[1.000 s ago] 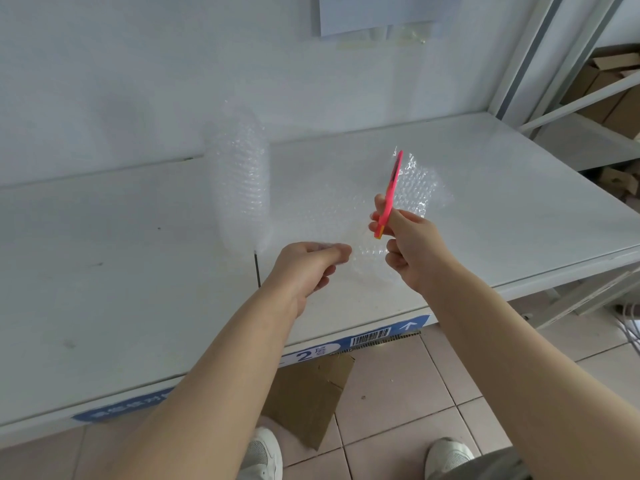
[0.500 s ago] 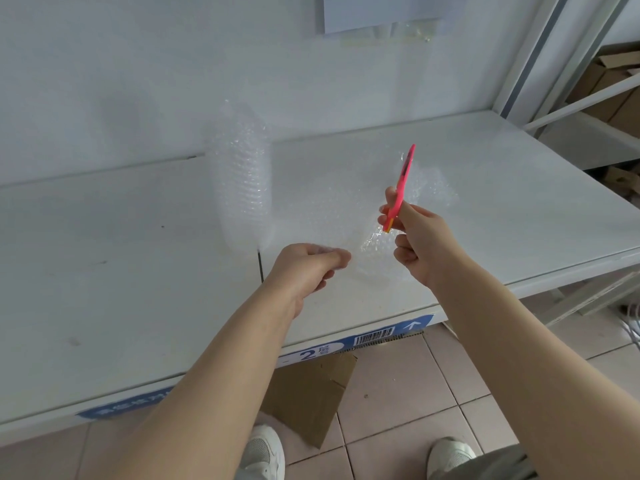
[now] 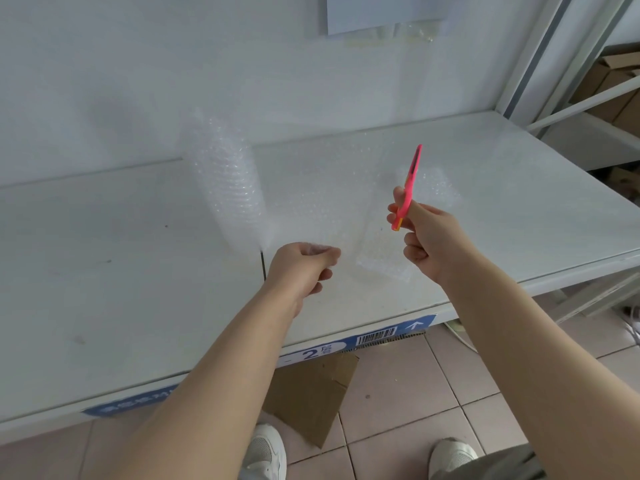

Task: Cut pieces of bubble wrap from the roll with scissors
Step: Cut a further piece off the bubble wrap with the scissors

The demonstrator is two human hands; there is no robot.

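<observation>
A clear bubble wrap roll (image 3: 225, 181) stands upright on the white shelf (image 3: 104, 271). Its loose sheet (image 3: 322, 195) stretches rightward above the shelf. My left hand (image 3: 298, 268) pinches the sheet's near edge. My right hand (image 3: 426, 237) grips pink scissors (image 3: 408, 187), blades pointing up and away, just right of the sheet. A cut bubble wrap piece (image 3: 384, 258) lies on the shelf below my right hand. Another piece (image 3: 436, 185) lies behind the scissors.
The white wall (image 3: 173, 64) rises behind the shelf. A metal rack (image 3: 568, 64) with cardboard boxes stands at the right. A flat cardboard piece (image 3: 311, 393) lies on the tiled floor under the shelf edge, near my shoes.
My right hand with the scissors has shifted right and slightly up, away from the sheet. A cut piece now lies flat on the shelf below it. My left hand keeps its pinch.
</observation>
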